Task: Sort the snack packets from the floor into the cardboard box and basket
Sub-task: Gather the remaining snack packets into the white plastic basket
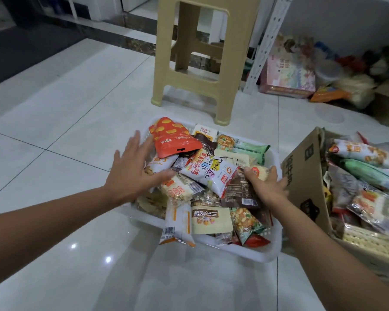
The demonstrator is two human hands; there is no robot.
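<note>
A white plastic basket [258, 252] sits on the tiled floor, heaped with several snack packets. An orange-red pouch [173, 140] lies on top at the back, and a white printed packet [208, 170] lies in the middle. My left hand [133, 169] lies flat with spread fingers on the left side of the pile. My right hand [266, 184] rests on the right side, its fingers curled over a small yellow packet [259, 171]. To the right stands a cardboard box [305, 176], tilted and full of packets.
A beige plastic stool [198, 70] stands just behind the basket. A white metal shelf post [265, 43] and a heap of bags and boxes [323, 79] lie at the back right. Glossy white tiles [65, 122] stretch to the left.
</note>
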